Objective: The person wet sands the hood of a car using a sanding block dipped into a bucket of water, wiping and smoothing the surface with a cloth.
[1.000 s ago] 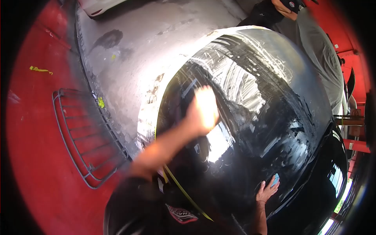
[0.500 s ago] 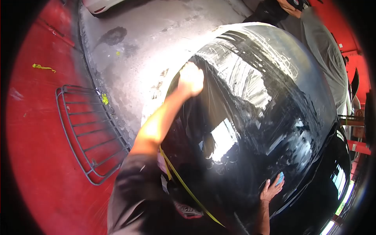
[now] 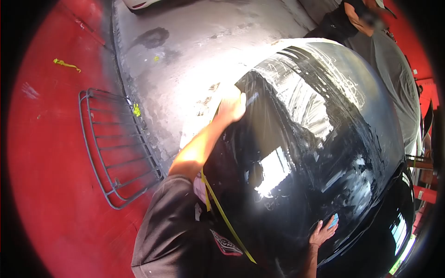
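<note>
In the head view, a large glossy black car panel (image 3: 278,217) spreads before me, streaked with whitish, wet-looking smears. My left hand (image 3: 232,105) is stretched out at the panel's left edge, its fingers curled; bright glare hides whatever it may grip. Lower right, my right hand (image 3: 323,232) rests on the dark surface with a small blue pad (image 3: 333,221) under its fingertips. A yellow strip (image 3: 227,218) runs along the panel's near left edge, beside my dark shirt (image 3: 169,227).
A grey metal rack (image 3: 121,148) lies left on the red floor (image 3: 51,157). Yellow scraps (image 3: 67,65) lie nearby. Another person (image 3: 340,21) is at the far right near a grey cover (image 3: 394,69). Part of a white car (image 3: 143,3) shows at the top.
My left hand has shifted toward the panel's left edge and slightly nearer to me. My right hand stays in nearly the same spot with the blue pad. The whole view has turned slightly.
</note>
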The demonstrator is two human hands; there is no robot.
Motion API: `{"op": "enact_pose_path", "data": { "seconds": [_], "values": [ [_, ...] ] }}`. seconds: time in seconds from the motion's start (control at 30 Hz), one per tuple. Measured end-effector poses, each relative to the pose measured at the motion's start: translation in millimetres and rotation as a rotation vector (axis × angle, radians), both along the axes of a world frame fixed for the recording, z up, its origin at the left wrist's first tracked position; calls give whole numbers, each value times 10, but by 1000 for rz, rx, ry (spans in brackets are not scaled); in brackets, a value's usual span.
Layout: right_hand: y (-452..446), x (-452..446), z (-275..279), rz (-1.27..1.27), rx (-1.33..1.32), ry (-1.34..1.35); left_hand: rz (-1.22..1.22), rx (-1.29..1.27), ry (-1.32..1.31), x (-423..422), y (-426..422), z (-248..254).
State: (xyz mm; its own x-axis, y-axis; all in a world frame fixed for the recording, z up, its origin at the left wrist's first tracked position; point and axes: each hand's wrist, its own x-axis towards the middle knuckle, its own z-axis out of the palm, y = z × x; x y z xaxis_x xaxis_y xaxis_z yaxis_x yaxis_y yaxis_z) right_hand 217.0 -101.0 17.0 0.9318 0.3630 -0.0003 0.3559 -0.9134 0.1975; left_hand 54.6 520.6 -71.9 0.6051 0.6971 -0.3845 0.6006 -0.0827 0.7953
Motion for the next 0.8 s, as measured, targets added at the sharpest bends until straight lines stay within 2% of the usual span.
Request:
{"op": "enact_pose_path", "data": {
  "seconds": [0.03, 0.07, 0.1, 0.17, 0.23, 0.3, 0.37, 0.43, 0.47, 0.53, 0.57, 0.63, 0.67, 0.73, 0.8],
  "values": [
    [59, 30, 4, 18, 14, 7, 26, 413, 10, 6, -246, -630],
    [92, 52, -21, 24, 22, 10, 125, 517, 43, -241, -680, -732],
    [70, 25, -28, 0, 0, 5, 107, 415, 122, -488, -1021, -645],
    [100, 25, -22, -11, -15, -14, 130, 446, 107, -447, -964, -666],
    [123, -4, 34, -15, -3, 14, 186, 468, 56, -44, -319, -684],
    [125, -18, -21, 0, 18, 13, 66, 360, 1, 228, 184, -675],
    [64, 4, 40, 19, 19, 22, -11, 438, 2, -16, 41, -847],
    [96, 13, 8, -28, -5, 18, 226, 523, -25, -464, -564, -996],
    [98, 4, 19, 3, 16, 19, 223, 528, -28, -481, -491, -973],
    [43, -12, 4, -8, 4, 17, 143, 320, 20, -375, -443, -890],
    [44, 28, -10, -3, -3, 15, 68, 377, 45, -51, -100, -835],
    [34, 28, -9, 12, 2, 1, -341, 487, 121, 779, 573, -720],
    [56, -20, 7, 4, 15, 12, -199, 591, 173, 1099, 673, -619],
    [43, 59, -28, 29, 57, 3, 314, 621, -54, 1808, 824, -1492],
    [13, 27, -13, 63, 21, -21, -113, 782, -86, 1047, 312, -745]
  ]
}}
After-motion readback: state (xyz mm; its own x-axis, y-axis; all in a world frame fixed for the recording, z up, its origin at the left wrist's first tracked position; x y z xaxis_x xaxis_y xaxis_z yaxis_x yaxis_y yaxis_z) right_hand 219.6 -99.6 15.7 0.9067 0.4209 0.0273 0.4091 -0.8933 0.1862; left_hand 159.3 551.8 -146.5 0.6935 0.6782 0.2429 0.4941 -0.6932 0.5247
